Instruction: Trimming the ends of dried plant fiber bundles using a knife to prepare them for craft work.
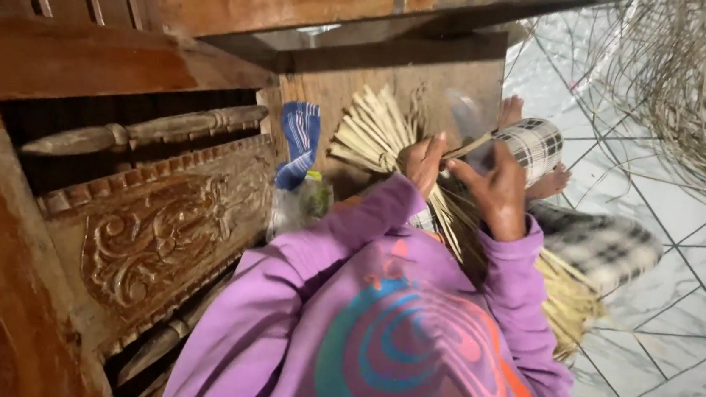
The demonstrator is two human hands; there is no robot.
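Bundle of pale straw-coloured strips [376,132]: lies across the person's lap, long axis diagonal in the frame, from a fanned end at upper left, near the wooden wall, down to a second loose end at lower right beside the knee. Fanned end points up-left; strips there spread apart like a brush. Middle of the bundle passes under both hands.

Nearest the camera: purple long-sleeved top [376,328] with a swirl print in teal, pink and orange, filling the lower centre.

Left hand [422,162]: fingers curled down onto the bundle just past the fanned end, pressed together on the strips. Right hand [498,194]: fingers bent, thumb and forefinger pinching one thin strip that runs up-right from the bundle. Exact finger contact partly blurred.

Beyond the hands: checked black-and-white cloth [596,241] over the legs; bare feet [542,177] resting on the floor.

Left side: carved dark wooden furniture [154,232] with a floral relief panel and turned spindles; a blue-and-white bag [300,139] hangs against it.

Surface: white tiled floor [684,304] with dark grout lines. Far upper right: a loose tangled heap of dry fibres [703,84] on the tiles, well apart from the hands.
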